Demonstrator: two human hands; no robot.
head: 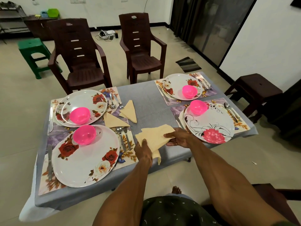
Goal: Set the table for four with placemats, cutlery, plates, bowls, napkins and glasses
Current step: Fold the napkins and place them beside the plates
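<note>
Room: tiled floor, two brown chairs (104, 51) on the far side, green stool (33, 53) far left.
Table: low table (151, 98) under a grey cloth, four floral placemats laid.
Settings: each placemat (128, 154) carries a plate (84, 162) with a pink bowl (84, 134) on it, cutlery alongside.
Folded napkins: two cream triangles (129, 111) lie left of centre, between the left settings.
Left hand: left hand (143, 149) pinches the near corner of a cream napkin (154, 136).
Right hand: right hand (177, 138) grips that napkin's right edge, thumb on top.
Napkin position: near centre of the table, one end hanging over the near edge.
</note>
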